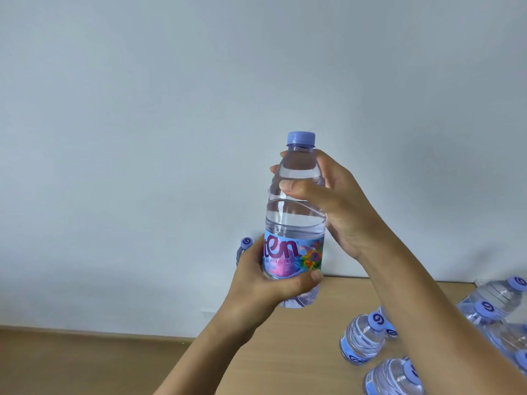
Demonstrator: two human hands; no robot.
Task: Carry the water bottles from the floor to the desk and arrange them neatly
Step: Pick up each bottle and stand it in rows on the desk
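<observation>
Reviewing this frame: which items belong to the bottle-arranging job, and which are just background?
Job:
- held water bottle, upright, gripped by left hand low and right hand near the top
- standing bottles at right on the desk
- bottle behind the left hand

Background:
- white wall

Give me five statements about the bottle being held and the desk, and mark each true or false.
1. Both hands grip one bottle. True.
2. The bottle's cap is off. False: the cap is on.
3. The left hand holds the bottle around its label. True.
4. The right hand rests flat on the desk. False: it grips the bottle's upper part.
5. Other bottles stand on the desk to the right. True.
</observation>
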